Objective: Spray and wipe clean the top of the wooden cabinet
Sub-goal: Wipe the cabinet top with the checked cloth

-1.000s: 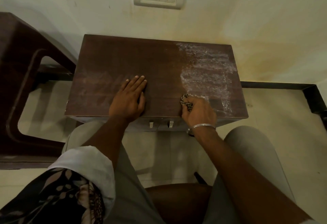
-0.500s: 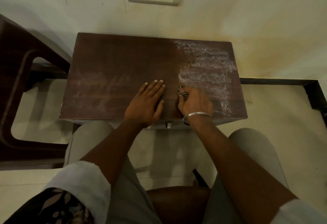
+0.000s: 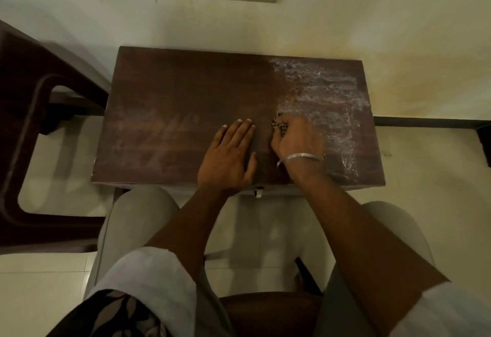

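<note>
Gripping a patterned cloth [image 3: 279, 125] on the wooden cabinet [image 3: 186, 97], right hand [image 3: 297, 142] clenched, left hand [image 3: 228, 158] flat, fingers spread.

left hand [image 3: 228, 156] lying flat, palm down, on wooden cabinet [image 3: 186, 102] top near front edge | right hand [image 3: 297, 142] just beside it, fingers closing around patterned cloth [image 3: 279, 125], pressing it to the wood | white foam film [image 3: 318, 92] covering right part | bangle [image 3: 300, 157] sitting on right wrist
</note>
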